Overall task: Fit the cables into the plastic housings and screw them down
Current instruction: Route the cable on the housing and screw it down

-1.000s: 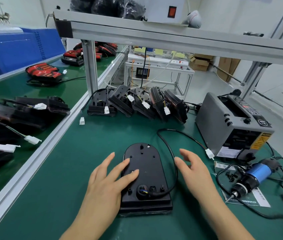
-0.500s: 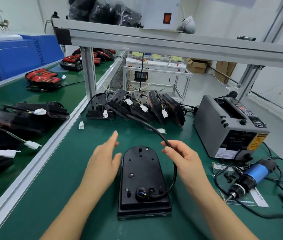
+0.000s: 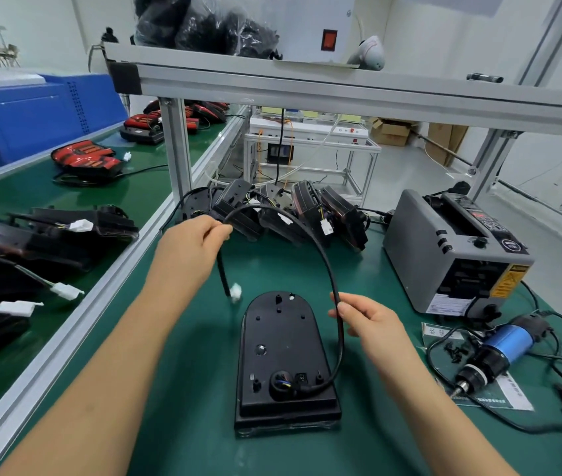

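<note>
Cable (image 3: pixel 320 250), black, arched, white-plugged

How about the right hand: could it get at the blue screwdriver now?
Probably yes: the screwdriver lies just right of the right hand with nothing standing between, though the hand must first drop the cable it pinches.
</note>
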`<state>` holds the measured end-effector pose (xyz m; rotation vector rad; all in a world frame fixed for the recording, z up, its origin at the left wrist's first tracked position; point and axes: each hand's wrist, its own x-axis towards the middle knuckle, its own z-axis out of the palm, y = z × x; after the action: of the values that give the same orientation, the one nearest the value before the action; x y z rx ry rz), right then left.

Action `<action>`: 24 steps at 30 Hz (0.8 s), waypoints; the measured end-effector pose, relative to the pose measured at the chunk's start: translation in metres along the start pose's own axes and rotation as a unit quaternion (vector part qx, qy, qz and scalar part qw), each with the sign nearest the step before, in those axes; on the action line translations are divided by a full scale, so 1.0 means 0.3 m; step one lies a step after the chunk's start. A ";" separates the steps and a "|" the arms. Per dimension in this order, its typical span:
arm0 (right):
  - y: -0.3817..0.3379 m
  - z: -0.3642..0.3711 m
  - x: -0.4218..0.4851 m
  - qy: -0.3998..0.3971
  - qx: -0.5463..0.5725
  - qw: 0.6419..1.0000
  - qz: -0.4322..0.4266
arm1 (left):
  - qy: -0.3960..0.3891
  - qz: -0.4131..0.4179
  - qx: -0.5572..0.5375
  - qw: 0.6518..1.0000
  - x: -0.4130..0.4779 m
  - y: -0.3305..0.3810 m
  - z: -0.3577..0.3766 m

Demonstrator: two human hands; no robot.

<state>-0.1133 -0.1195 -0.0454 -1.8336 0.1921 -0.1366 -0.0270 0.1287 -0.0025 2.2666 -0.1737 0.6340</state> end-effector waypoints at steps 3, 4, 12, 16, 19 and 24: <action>0.029 0.023 -0.022 -0.030 -0.059 0.998 0.020 | -0.091 -0.168 -0.166 0.967 0.001 0.025 -0.027; 0.040 0.028 -0.030 -0.039 -0.076 0.996 0.023 | -0.125 -0.234 -0.231 0.936 -0.010 0.024 -0.029; 0.089 0.026 -0.048 -0.089 -0.227 0.969 0.031 | -0.162 -0.401 -0.270 0.860 -0.207 -0.078 0.061; 0.095 0.026 -0.071 -0.104 -0.243 0.963 0.045 | -0.160 -0.385 -0.242 0.876 -0.281 -0.079 0.085; 0.085 0.040 -0.090 -0.112 -0.240 0.963 0.048 | -0.191 -0.340 -0.174 0.904 -0.319 -0.058 0.087; 0.052 0.084 -0.120 -0.108 -0.188 0.975 0.040 | -0.253 -0.190 -0.019 0.948 -0.378 -0.023 0.078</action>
<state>-0.1447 -0.0924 -0.0670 -2.1970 0.1436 0.1679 -0.1139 0.1093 -0.0766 2.2959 0.0086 -0.1591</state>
